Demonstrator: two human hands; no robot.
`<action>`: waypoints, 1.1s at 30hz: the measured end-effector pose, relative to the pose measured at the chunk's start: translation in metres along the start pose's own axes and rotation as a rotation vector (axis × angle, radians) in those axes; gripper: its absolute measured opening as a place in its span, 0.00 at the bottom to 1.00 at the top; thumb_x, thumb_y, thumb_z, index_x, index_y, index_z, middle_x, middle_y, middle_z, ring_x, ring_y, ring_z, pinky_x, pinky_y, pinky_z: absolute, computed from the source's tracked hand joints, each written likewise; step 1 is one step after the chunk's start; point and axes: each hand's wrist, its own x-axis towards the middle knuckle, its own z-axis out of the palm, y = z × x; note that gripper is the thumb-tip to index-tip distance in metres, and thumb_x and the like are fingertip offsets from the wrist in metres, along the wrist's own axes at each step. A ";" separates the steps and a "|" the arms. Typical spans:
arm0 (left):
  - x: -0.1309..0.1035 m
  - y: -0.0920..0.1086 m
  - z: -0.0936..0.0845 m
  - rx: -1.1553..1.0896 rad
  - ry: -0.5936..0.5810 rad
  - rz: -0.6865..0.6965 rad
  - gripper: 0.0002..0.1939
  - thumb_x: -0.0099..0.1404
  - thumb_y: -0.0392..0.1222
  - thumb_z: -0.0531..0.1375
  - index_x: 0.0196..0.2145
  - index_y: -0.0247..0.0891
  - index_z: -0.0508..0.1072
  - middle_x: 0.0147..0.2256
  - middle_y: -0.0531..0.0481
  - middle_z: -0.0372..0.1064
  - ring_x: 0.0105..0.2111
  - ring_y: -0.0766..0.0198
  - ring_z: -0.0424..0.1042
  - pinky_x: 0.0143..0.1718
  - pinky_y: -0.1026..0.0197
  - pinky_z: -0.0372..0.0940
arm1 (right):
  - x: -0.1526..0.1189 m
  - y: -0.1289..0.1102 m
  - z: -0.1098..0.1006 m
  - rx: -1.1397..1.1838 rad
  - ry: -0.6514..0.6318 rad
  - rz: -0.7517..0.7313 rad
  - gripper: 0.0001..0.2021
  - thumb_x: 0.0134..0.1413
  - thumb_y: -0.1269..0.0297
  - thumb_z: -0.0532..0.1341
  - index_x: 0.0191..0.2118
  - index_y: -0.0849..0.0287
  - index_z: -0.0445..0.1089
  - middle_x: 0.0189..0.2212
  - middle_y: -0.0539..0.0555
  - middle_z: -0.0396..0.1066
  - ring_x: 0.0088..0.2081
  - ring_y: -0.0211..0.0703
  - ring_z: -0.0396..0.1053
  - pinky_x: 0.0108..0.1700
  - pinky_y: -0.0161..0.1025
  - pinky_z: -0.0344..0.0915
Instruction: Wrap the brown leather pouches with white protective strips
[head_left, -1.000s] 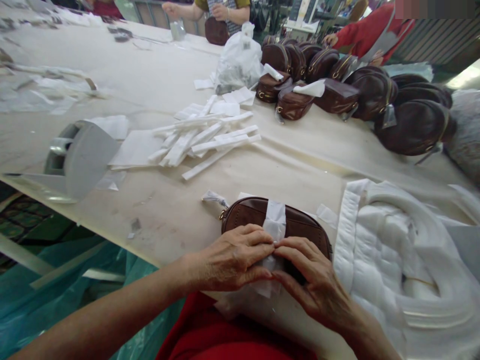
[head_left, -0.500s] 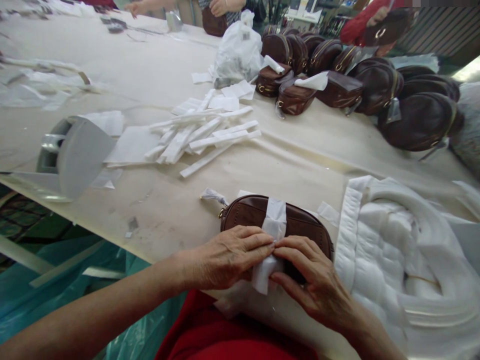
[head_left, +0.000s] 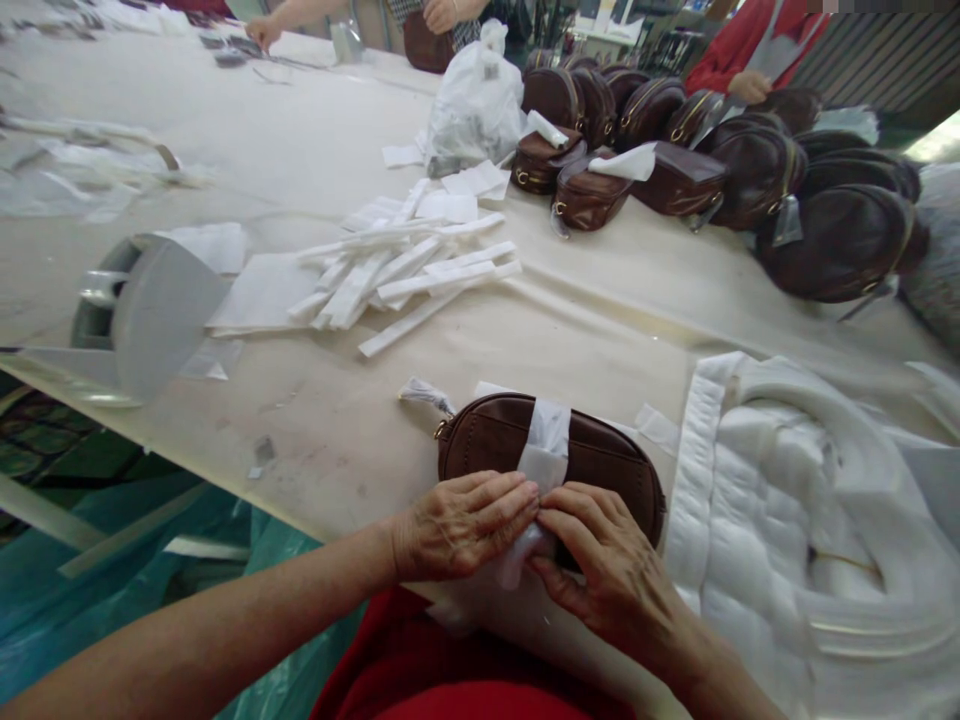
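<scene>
A small brown leather pouch (head_left: 491, 440) lies at the near edge of the table (head_left: 322, 420). A white paper strip (head_left: 546, 440) is wrapped over its middle. My left hand (head_left: 461, 520) rests on the pouch's near side, fingertips pinching the strip. My right hand (head_left: 600, 560) meets it from the right and pinches the same strip where it hangs over the pouch's front. The strip's lower end is partly hidden under my fingers.
Loose white paper strips (head_left: 409, 270) lie mid-table beside a grey tape roll (head_left: 146, 315). A white plastic bag (head_left: 476, 105) and several brown bags (head_left: 757, 170) stand at the back. White padded sheets (head_left: 802, 510) lie to the right. Other people's hands (head_left: 262, 30) work at the far edge.
Both my hands have slid slightly nearer along the pouch's front, still pinching the strip. The hanging strip end is now more covered. A far person's hand has reached left.
</scene>
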 end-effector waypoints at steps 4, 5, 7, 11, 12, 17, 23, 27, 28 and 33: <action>0.000 0.001 0.001 -0.007 0.004 0.005 0.12 0.69 0.32 0.51 0.47 0.26 0.69 0.48 0.40 0.70 0.51 0.55 0.68 0.52 0.56 0.68 | -0.003 0.003 0.003 0.026 -0.024 0.010 0.11 0.56 0.66 0.59 0.45 0.59 0.65 0.41 0.58 0.70 0.45 0.47 0.67 0.46 0.45 0.66; 0.001 0.003 0.001 -0.009 0.010 -0.006 0.12 0.68 0.31 0.51 0.47 0.26 0.69 0.49 0.40 0.70 0.51 0.55 0.68 0.52 0.56 0.68 | -0.003 0.004 0.002 0.044 -0.043 0.019 0.11 0.56 0.65 0.59 0.46 0.59 0.65 0.42 0.58 0.70 0.45 0.47 0.67 0.46 0.45 0.66; 0.005 0.007 0.002 0.007 0.025 -0.043 0.13 0.68 0.31 0.51 0.47 0.25 0.69 0.48 0.39 0.70 0.50 0.55 0.69 0.51 0.56 0.68 | -0.003 0.005 -0.001 0.074 -0.067 0.034 0.11 0.57 0.65 0.59 0.46 0.58 0.65 0.42 0.58 0.70 0.45 0.47 0.67 0.46 0.45 0.67; 0.011 0.020 0.009 0.083 0.103 -0.139 0.12 0.68 0.32 0.50 0.43 0.24 0.71 0.44 0.37 0.72 0.47 0.54 0.71 0.48 0.55 0.69 | -0.001 0.003 -0.005 0.100 -0.056 0.049 0.11 0.57 0.66 0.59 0.46 0.59 0.66 0.42 0.58 0.70 0.46 0.47 0.67 0.47 0.45 0.67; 0.012 0.022 0.010 0.091 0.125 -0.153 0.11 0.68 0.31 0.50 0.41 0.24 0.71 0.43 0.37 0.72 0.47 0.54 0.71 0.48 0.55 0.68 | 0.000 0.003 -0.005 0.102 -0.053 0.045 0.11 0.57 0.66 0.59 0.46 0.59 0.66 0.42 0.58 0.70 0.46 0.47 0.67 0.47 0.45 0.67; 0.010 0.026 0.016 0.110 0.173 -0.190 0.12 0.68 0.31 0.49 0.42 0.26 0.71 0.43 0.39 0.72 0.47 0.57 0.71 0.47 0.57 0.68 | 0.001 0.001 -0.006 0.086 -0.040 0.025 0.11 0.56 0.66 0.59 0.46 0.60 0.66 0.42 0.58 0.70 0.45 0.47 0.67 0.47 0.44 0.67; 0.008 0.026 0.022 0.131 0.212 -0.202 0.14 0.69 0.32 0.47 0.41 0.27 0.72 0.41 0.41 0.73 0.46 0.57 0.71 0.46 0.59 0.68 | -0.003 0.002 0.002 0.045 0.002 0.015 0.11 0.56 0.67 0.57 0.46 0.60 0.66 0.41 0.58 0.70 0.45 0.47 0.67 0.46 0.45 0.67; 0.007 0.026 0.022 0.147 0.168 -0.191 0.13 0.69 0.31 0.48 0.41 0.27 0.72 0.42 0.41 0.73 0.46 0.57 0.71 0.46 0.59 0.67 | -0.005 0.003 0.008 0.014 0.037 -0.014 0.11 0.56 0.67 0.57 0.46 0.60 0.65 0.41 0.59 0.70 0.46 0.48 0.66 0.45 0.45 0.66; 0.006 0.026 0.020 0.143 0.145 -0.188 0.13 0.69 0.31 0.47 0.41 0.27 0.71 0.43 0.41 0.72 0.47 0.57 0.71 0.46 0.59 0.67 | -0.005 0.004 0.008 0.018 0.032 -0.012 0.11 0.56 0.67 0.57 0.46 0.60 0.65 0.41 0.59 0.70 0.45 0.48 0.66 0.45 0.45 0.66; 0.002 0.019 0.004 0.093 -0.014 -0.104 0.16 0.71 0.33 0.45 0.48 0.25 0.69 0.47 0.40 0.69 0.51 0.56 0.67 0.51 0.58 0.64 | -0.004 0.004 0.002 0.056 -0.008 -0.018 0.13 0.56 0.65 0.59 0.47 0.60 0.65 0.42 0.59 0.70 0.45 0.48 0.66 0.45 0.46 0.66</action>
